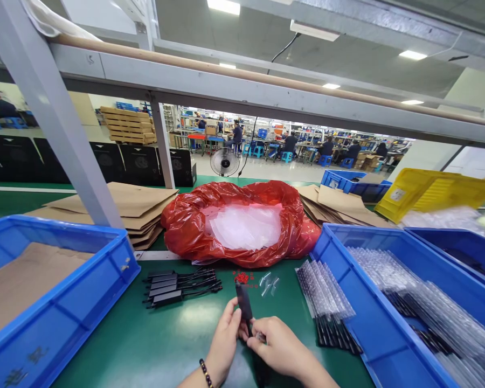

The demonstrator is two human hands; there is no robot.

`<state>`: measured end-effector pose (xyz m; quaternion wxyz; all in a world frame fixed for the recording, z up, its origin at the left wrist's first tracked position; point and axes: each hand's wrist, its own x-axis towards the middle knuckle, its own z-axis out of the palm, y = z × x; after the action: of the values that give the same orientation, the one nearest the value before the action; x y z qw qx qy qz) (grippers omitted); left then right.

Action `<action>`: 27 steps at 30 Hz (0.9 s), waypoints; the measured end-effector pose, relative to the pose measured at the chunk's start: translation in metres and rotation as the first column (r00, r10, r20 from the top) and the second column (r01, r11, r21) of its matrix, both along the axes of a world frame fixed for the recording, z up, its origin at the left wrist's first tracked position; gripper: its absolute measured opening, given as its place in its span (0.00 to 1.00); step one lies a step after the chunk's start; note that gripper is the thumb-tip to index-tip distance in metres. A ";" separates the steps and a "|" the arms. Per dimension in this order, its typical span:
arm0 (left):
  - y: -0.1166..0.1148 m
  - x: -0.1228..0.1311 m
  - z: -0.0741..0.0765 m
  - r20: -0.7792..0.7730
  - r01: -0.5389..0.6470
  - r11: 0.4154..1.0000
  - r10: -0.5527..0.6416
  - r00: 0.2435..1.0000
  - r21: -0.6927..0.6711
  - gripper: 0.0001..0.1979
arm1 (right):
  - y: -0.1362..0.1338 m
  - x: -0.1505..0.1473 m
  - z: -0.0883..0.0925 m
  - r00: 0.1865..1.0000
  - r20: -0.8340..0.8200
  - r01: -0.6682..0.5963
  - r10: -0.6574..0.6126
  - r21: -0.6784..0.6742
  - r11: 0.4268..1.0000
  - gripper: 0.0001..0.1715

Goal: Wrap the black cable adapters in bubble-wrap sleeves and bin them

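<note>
My left hand (pixel 225 335), with a beaded bracelet at the wrist, is closed around a slim black module with a cable (pixel 244 303). The module tilts upward above the green tabletop. My right hand (pixel 278 343) pinches the same part lower down, at its cable; something small and shiny at these fingertips is too unclear to name. Just beyond the module lie a pile of small red rings (pixel 241 277) and several clear plastic tubes (pixel 269 284). To the left, several similar black modules with cables (pixel 170 295) lie side by side.
A red plastic bag (pixel 186 237) of clear bags stands behind. At right, several bubble-wrapped black parts (pixel 327 296) lie beside a blue bin (pixel 372 323) of similar parts. Another blue bin (pixel 101 291) flanks the left, near cardboard sheets (pixel 133 202). A metal beam (pixel 226 81) crosses overhead.
</note>
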<state>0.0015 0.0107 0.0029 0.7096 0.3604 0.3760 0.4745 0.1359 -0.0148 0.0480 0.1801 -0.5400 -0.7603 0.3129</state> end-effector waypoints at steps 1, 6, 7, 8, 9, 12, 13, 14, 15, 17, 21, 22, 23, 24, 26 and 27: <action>0.000 0.000 -0.001 0.028 0.000 0.999 0.001 1.000 -0.041 0.33 | -0.001 -0.002 -0.001 1.000 0.011 0.003 -0.003 0.007 1.000 0.10; 0.000 -0.002 0.002 0.280 0.070 0.970 -0.001 0.960 -0.235 0.27 | -0.002 -0.008 -0.003 1.000 0.006 0.010 -0.010 0.006 1.000 0.11; 0.001 -0.002 0.004 0.325 0.095 0.959 -0.003 0.946 -0.267 0.25 | -0.002 -0.006 -0.002 0.999 -0.020 0.029 -0.029 0.012 1.000 0.10; 0.002 -0.002 0.005 0.357 0.123 0.947 -0.009 0.934 -0.297 0.23 | -0.001 -0.003 -0.001 0.997 -0.045 0.066 -0.065 0.028 0.997 0.08; 0.002 -0.003 0.006 0.377 0.155 0.933 -0.023 0.926 -0.325 0.21 | 0.000 0.001 0.000 0.992 -0.067 0.114 -0.110 0.053 0.992 0.07; 0.003 -0.004 0.007 0.401 0.258 0.894 -0.098 0.911 -0.367 0.20 | 0.005 0.015 0.002 0.970 -0.109 0.235 -0.219 0.176 0.956 0.06; 0.002 -0.003 0.007 0.402 0.287 0.887 -0.129 0.907 -0.363 0.21 | 0.007 0.018 0.002 0.965 -0.113 0.257 -0.236 0.223 0.940 0.06; 0.002 -0.003 0.006 0.395 0.307 0.884 -0.156 0.905 -0.353 0.22 | 0.008 0.021 0.000 0.962 -0.107 0.272 -0.252 0.276 0.922 0.07; 0.001 -0.002 0.006 0.379 0.317 0.885 -0.179 0.908 -0.341 0.23 | 0.010 0.023 -0.003 0.958 -0.090 0.285 -0.271 0.334 0.898 0.09; -0.002 0.000 0.004 0.331 0.314 0.896 -0.207 0.921 -0.314 0.23 | 0.013 0.023 -0.009 0.948 -0.033 0.297 -0.316 0.451 0.842 0.14; -0.006 0.003 0.003 0.259 0.282 0.920 -0.211 0.942 -0.273 0.24 | 0.015 0.014 -0.020 0.940 0.071 0.226 -0.333 0.603 0.765 0.19; -0.007 0.003 0.003 0.254 0.274 0.924 -0.207 0.945 -0.267 0.24 | 0.014 0.012 -0.021 0.941 0.087 0.206 -0.328 0.621 0.756 0.19; -0.007 0.004 0.003 0.250 0.269 0.926 -0.204 0.947 -0.263 0.24 | 0.014 0.011 -0.022 0.941 0.101 0.189 -0.322 0.634 0.750 0.19; -0.008 0.004 0.003 0.245 0.266 0.929 -0.203 0.948 -0.259 0.24 | 0.014 0.009 -0.023 0.941 0.112 0.177 -0.320 0.643 0.745 0.19; -0.008 0.004 0.004 0.233 0.254 0.933 -0.195 0.953 -0.255 0.24 | 0.014 0.008 -0.025 0.939 0.130 0.162 -0.319 0.653 0.740 0.19; -0.008 0.005 0.004 0.226 0.248 0.935 -0.192 0.955 -0.254 0.24 | 0.014 0.008 -0.026 0.937 0.138 0.157 -0.321 0.656 0.739 0.20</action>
<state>0.0061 0.0030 0.0071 0.8359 0.2478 0.3242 0.3672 0.1440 -0.0004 0.0224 0.2968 -0.5746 -0.7607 -0.0564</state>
